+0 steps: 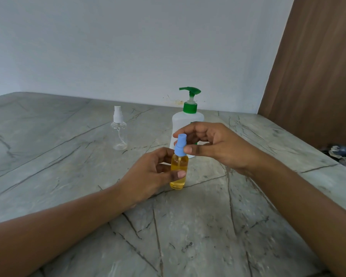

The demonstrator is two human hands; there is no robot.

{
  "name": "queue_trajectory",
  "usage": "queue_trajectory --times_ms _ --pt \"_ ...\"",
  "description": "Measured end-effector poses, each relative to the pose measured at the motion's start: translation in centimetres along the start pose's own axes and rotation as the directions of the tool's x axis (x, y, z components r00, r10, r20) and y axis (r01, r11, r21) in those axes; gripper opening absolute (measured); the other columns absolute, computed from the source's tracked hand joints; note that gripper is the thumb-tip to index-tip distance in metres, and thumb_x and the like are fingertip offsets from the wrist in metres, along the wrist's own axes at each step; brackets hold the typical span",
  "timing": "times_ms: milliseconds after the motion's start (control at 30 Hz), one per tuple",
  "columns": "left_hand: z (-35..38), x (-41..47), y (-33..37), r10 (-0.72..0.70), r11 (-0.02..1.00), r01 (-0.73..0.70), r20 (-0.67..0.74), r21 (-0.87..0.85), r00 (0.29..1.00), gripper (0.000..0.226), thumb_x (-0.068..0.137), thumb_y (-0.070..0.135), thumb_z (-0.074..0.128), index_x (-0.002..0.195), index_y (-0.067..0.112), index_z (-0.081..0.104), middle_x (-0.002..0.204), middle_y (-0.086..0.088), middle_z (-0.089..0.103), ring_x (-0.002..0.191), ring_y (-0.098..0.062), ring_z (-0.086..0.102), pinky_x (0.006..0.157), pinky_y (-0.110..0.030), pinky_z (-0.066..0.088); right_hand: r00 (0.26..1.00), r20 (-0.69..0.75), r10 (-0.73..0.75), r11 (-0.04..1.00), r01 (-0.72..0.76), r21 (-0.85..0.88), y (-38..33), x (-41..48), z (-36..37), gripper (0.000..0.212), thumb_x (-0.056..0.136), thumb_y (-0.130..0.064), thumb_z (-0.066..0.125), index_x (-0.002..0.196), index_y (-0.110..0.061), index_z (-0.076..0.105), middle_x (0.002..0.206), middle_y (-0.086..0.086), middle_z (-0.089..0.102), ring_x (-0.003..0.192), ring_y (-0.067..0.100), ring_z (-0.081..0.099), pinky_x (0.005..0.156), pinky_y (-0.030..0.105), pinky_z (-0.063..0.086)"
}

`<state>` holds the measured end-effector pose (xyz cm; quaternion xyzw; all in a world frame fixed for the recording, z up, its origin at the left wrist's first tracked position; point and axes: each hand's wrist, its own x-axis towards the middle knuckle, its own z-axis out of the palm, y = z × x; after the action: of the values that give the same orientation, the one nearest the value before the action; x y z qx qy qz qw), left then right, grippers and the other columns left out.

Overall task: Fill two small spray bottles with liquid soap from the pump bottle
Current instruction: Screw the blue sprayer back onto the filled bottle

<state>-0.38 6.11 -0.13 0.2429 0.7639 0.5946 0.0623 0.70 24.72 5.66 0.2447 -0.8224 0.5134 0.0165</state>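
My left hand (154, 172) curls round body of small spray bottle (179, 172), thumb across front. I judge it steadies bottle for cap work. Right hand (214, 144) pinches blue cap (180, 145), probably to twist it. Bottle sits between both hands, amber-full, long axis near upright, cap up. Clear spray bottle (119, 134) well beyond left hand, looks empty. Pump bottle (186, 120) just behind right hand.

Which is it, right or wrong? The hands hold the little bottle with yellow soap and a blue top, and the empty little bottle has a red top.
Wrong in one thing: the head view shows the empty little bottle has a white top, not red. The left hand and right hand do hold the yellow bottle with the blue top.
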Motion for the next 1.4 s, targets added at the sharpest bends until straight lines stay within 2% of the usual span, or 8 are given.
queue_trajectory --times_ms 200,367,500,700,933,1033,1233,1400 --pt "-0.1 0.1 -0.1 -0.003 1.0 0.003 0.013 -0.008 1.0 0.045 0.064 0.032 0.073 0.106 0.02 0.061 0.1 0.0 0.068 0.091 -0.017 0.067 0.088 -0.042 0.052 0.996 -0.091 0.018 0.981 -0.036 -0.191 -0.2 0.1 0.9 0.049 0.064 -0.042 0.075 0.11 -0.031 0.062 0.102 -0.01 0.065 0.092 -0.002 0.058 0.077 0.017 0.049" --pt "-0.1 0.2 -0.4 0.003 1.0 -0.003 0.008 -0.005 1.0 0.047 0.062 0.034 0.074 0.105 0.021 0.061 0.097 0.002 0.068 0.09 -0.018 0.067 0.088 -0.044 0.052 0.99 0.133 0.053 0.998 -0.051 -0.022 -0.3 -0.2 -0.5 0.044 0.08 -0.016 0.068 0.122 -0.025 0.058 0.117 -0.013 0.066 0.11 -0.004 0.058 0.085 0.01 0.046" --pt "-0.1 0.2 -0.4 0.012 1.0 -0.012 0.008 -0.004 1.0 0.048 0.062 0.033 0.074 0.107 0.019 0.061 0.098 0.001 0.068 0.091 -0.019 0.067 0.087 -0.044 0.052 0.999 0.044 0.027 0.999 -0.026 -0.027 0.4 0.1 0.0 0.033 0.081 -0.007 0.069 0.111 -0.02 0.065 0.1 -0.015 0.07 0.1 0.0 0.063 0.085 0.015 0.049" --pt "-0.1 0.1 -0.2 0.008 1.0 -0.008 0.021 0.007 1.0 0.035 0.072 0.02 0.073 0.104 0.017 0.061 0.097 -0.001 0.069 0.09 -0.016 0.067 0.087 -0.039 0.053 0.981 -0.191 -0.016 0.953 -0.043 -0.3 0.4 0.4 1.6 0.037 0.065 -0.037 0.082 0.094 -0.024 0.062 0.085 -0.01 0.063 0.08 0.001 0.057 0.071 0.021 0.049" --pt "-0.1 0.2 -0.4 0.008 1.0 -0.007 0.021 -0.01 1.0 0.049 0.063 0.033 0.073 0.107 0.019 0.061 0.101 -0.001 0.068 0.093 -0.02 0.066 0.09 -0.046 0.05 0.99 0.124 0.072 0.997 -0.071 -0.013 0.1 0.0 -0.4 0.04 0.082 -0.019 0.067 0.12 -0.029 0.057 0.119 -0.015 0.064 0.112 -0.004 0.057 0.09 0.011 0.046" --pt "-0.1 0.2 -0.4 0.015 1.0 -0.015 0.014 -0.011 1.0 0.049 0.062 0.033 0.074 0.108 0.02 0.061 0.101 -0.001 0.068 0.093 -0.02 0.066 0.09 -0.047 0.05 0.996 0.074 0.055 0.998 -0.057 0.026 0.7 0.0 0.0 0.031 0.084 -0.008 0.066 0.111 -0.023 0.063 0.108 -0.011 0.07 0.103 0.002 0.063 0.087 0.014 0.048" --pt "-0.1 0.1 -0.2 0.02 1.0 -0.02 0.018 0.004 1.0 0.041 0.066 0.027 0.073 0.103 0.018 0.061 0.097 -0.001 0.069 0.09 -0.018 0.067 0.089 -0.044 0.051 0.987 -0.156 0.029 0.985 -0.055 -0.165 0.8 0.4 1.4 0.041 0.065 -0.03 0.083 0.099 -0.021 0.062 0.092 -0.005 0.065 0.087 0.006 0.061 0.08 0.026 0.051" --pt "-0.1 0.2 -0.3 0.019 1.0 -0.019 0.013 -0.01 1.0 0.043 0.066 0.032 0.077 0.105 0.019 0.061 0.099 -0.002 0.068 0.09 -0.019 0.067 0.088 -0.044 0.052 0.986 0.147 0.077 0.996 -0.084 0.04 0.2 -0.1 0.0 0.055 0.073 -0.023 0.071 0.126 -0.027 0.054 0.125 -0.012 0.061 0.117 -0.002 0.053 0.097 0.024 0.047"
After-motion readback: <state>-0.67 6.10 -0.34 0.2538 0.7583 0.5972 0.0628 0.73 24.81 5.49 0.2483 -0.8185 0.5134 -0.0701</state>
